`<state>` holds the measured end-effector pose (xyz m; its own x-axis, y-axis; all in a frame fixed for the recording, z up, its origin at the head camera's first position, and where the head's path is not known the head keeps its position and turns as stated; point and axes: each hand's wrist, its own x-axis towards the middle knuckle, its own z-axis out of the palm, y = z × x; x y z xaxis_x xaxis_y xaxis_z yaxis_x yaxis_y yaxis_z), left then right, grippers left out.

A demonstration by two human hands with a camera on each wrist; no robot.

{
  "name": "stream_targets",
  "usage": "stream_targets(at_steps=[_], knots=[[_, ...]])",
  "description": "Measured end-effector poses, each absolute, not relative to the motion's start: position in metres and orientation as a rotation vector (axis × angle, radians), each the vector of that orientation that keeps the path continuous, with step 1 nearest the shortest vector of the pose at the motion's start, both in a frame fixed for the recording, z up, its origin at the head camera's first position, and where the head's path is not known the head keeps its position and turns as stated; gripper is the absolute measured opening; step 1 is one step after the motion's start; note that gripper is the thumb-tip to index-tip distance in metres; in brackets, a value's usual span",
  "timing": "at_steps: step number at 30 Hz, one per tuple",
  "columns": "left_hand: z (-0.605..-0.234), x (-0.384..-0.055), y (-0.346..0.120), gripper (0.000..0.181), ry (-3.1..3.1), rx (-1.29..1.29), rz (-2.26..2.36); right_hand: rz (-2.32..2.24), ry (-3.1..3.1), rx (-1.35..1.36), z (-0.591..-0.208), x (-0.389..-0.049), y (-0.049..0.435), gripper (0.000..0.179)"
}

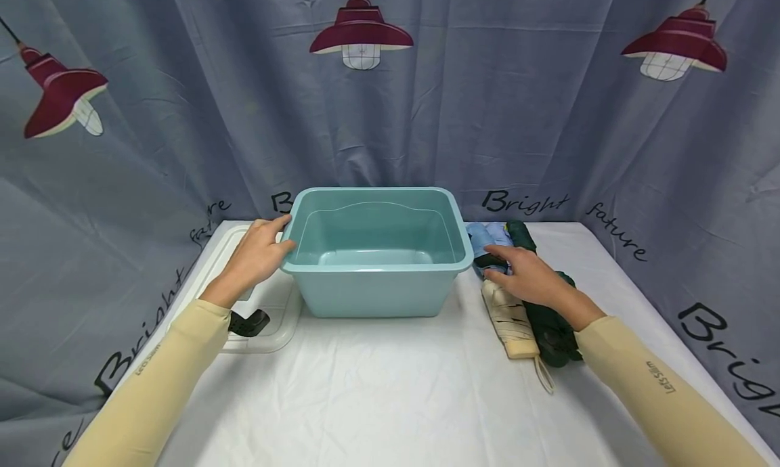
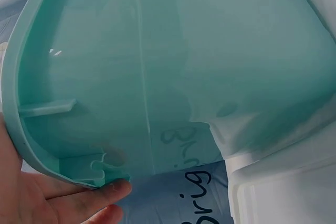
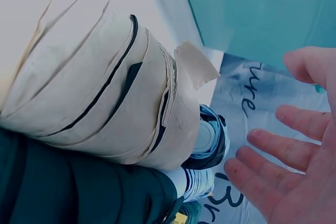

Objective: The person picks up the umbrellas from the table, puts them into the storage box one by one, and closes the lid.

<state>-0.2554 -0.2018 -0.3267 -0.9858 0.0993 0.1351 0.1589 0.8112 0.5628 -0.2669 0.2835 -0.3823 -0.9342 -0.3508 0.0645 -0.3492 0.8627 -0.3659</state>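
Note:
A teal plastic storage bin (image 1: 378, 269) stands upright on the table with its inside bare. My left hand (image 1: 258, 254) grips the bin's left rim, thumb at the top edge; the left wrist view has those fingers (image 2: 89, 198) under the rim. Over to the right, my right hand (image 1: 527, 274) hovers above several folded umbrellas with its fingers spread, holding nothing. Nearest it lies a beige folded umbrella (image 1: 508, 318) with a light handle and cord loop. Alongside is a dark green umbrella (image 1: 551, 335), and blue ones (image 1: 480, 237) lie farther back, partly hidden by the hand.
A white translucent lid (image 1: 268, 337) lies flat left of the bin, partly beneath my left arm. A black strap (image 1: 248, 323) sticks out from that wrist. White cloth covers the table (image 1: 378, 392). Grey-blue curtain (image 1: 518, 115) with printed lamps hangs behind and at both sides.

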Motion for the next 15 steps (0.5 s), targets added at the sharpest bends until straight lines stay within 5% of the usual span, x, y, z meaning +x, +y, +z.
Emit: stream_targets(at_steps=[15], knots=[[-0.330,-0.256,-0.199,0.062,-2.845,-0.253,-0.891,-0.492,3.005,-0.543,-0.375,-0.252,0.294,0.058]])
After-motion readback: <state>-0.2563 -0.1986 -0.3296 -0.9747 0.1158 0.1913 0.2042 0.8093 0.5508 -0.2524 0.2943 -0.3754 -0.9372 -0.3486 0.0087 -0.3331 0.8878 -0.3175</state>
